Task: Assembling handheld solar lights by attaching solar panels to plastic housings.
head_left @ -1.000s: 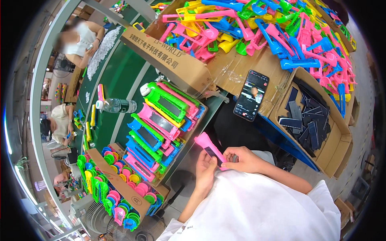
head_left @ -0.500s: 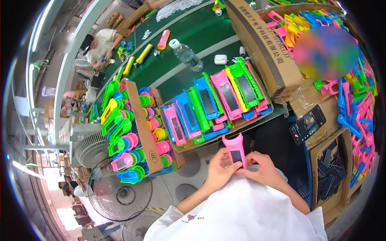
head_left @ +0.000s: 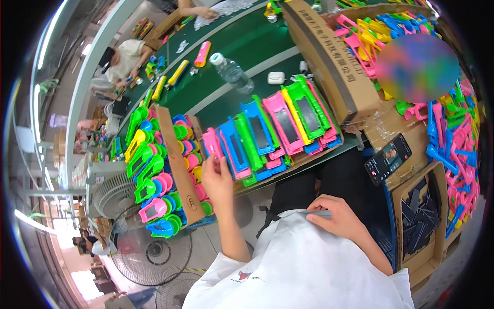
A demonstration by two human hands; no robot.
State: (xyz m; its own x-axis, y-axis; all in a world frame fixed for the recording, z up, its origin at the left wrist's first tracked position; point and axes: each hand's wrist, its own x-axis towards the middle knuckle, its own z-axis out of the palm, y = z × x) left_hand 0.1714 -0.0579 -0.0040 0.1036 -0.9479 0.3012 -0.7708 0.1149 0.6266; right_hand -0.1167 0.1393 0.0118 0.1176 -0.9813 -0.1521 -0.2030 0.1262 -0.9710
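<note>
At the left end of a row of coloured plastic shells (head_left: 278, 123), my left hand (head_left: 218, 180) grips a pink plastic shell (head_left: 212, 143) with closed fingers. The hand covers that shell's lower part. The row holds pink, blue, green and yellow shells standing on edge, several with a black rectangular panel on the face. Close to my lap, my right hand (head_left: 337, 219) pinches a thin, flat grey piece (head_left: 320, 213) between thumb and fingers.
Left of the row stands a cardboard box (head_left: 177, 165) of round-ended coloured parts, with fans (head_left: 154, 250) below. Rightward are a phone (head_left: 388, 159), a box of black strips (head_left: 422, 219) and heaped plastic parts (head_left: 458, 149). A bottle (head_left: 232, 73) and white case (head_left: 276, 78) lie on the green table (head_left: 206, 103).
My hands have parted. The left moved from my lap up and left to the row's end; the pink shell both hands held has left my lap. My right hand now has a grey piece.
</note>
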